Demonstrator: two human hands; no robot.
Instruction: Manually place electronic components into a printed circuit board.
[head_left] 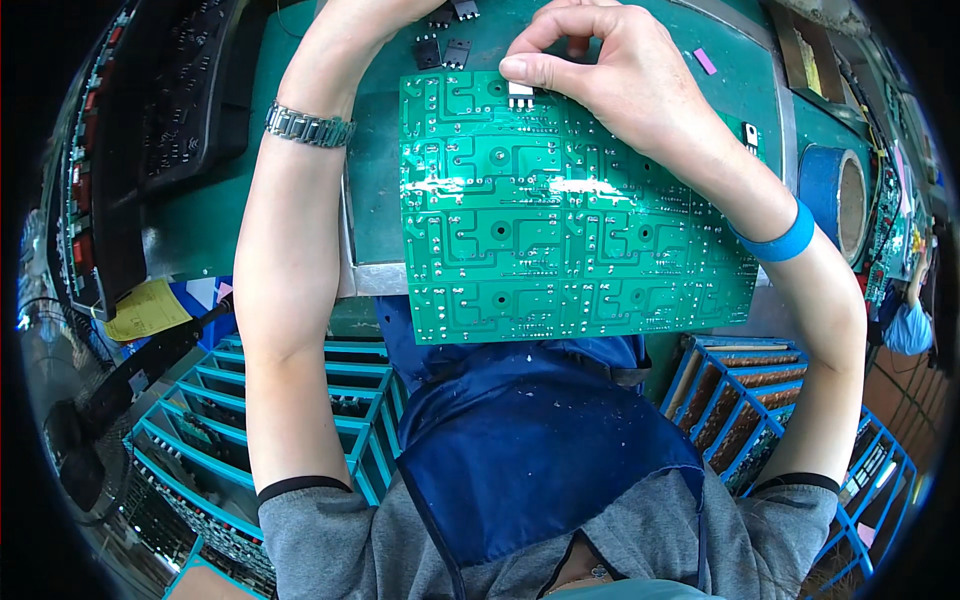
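"Pale green cloth (640,590) is seen nearest, at six o'clock. Where is the chip (521,91) held?"

"At the board's (575,250) eleven o'clock, pinched by the right hand (600,60); the left hand (392,9) is cropped, its grip untellable."

"And its handling?"

"The chip's? Light and stiff, probably; legs (521,103) easily bent, so best gripped by the body."

Free: green mat (375,190) between left forearm (290,220) and circuit board (575,235) | Obstacles: black components (428,52) beyond board, blue roll (820,205) right, black tray (222,120) left
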